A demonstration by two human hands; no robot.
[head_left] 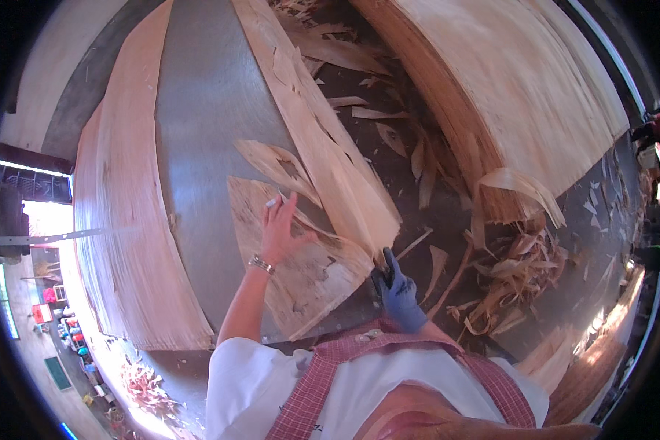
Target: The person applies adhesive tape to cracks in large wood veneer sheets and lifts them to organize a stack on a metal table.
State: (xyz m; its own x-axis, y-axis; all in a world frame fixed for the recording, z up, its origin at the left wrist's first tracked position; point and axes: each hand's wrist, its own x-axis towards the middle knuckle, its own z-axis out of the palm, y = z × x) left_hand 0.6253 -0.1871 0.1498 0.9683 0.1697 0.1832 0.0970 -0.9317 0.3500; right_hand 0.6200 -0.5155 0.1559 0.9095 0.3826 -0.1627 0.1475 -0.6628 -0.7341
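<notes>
One veneer strip (323, 169) slants lengthwise, top-L to lower-R (nr R hand (402, 293)).

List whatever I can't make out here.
All in the head view:
- Far end of the strip: cut off by the top edge.
- Part of the stained sheet: covered by the left hand.
- Palm of the right hand: hidden by its back.
- Coloured items, far left: too small.

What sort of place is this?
Probably a wood veneer workshop, though I can't be certain. A thin, ragged wood sheet lies over a grey worktop, a thick stack of pale sheets is on the right, and curled scraps are heaped near its closer end.
</notes>
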